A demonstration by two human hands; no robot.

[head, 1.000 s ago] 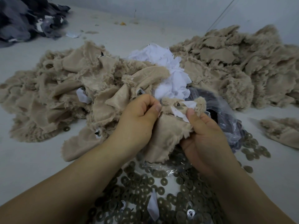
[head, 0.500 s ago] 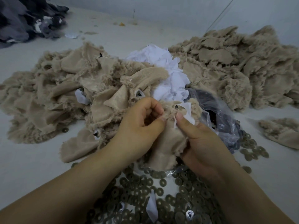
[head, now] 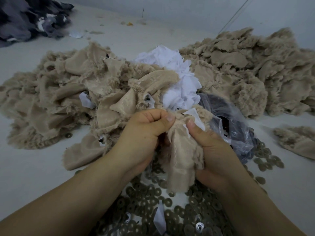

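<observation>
Both my hands hold one beige plush fabric piece [head: 180,160] above the table, its smooth backing toward me. My left hand [head: 144,133] grips its upper left edge, thumb pressed against the curled fingers. My right hand [head: 209,147] grips the right side, thumb pinning a small white backing patch [head: 196,120] at the top edge. A small dark part shows at the fabric's top between the thumbs; what it is I cannot tell. Flat round washers [head: 153,201] lie scattered below my hands.
A heap of beige plush pieces [head: 59,99] lies left, another heap [head: 255,74] at the back right, white patches [head: 173,79] between them. A clear plastic bag [head: 235,126] of dark parts sits right of my hands. Dark grey fabric [head: 25,17] fills the far left corner.
My hands have drawn closer together on the fabric piece and pulled it slightly toward me. The right thumb has slid up onto the white patch.
</observation>
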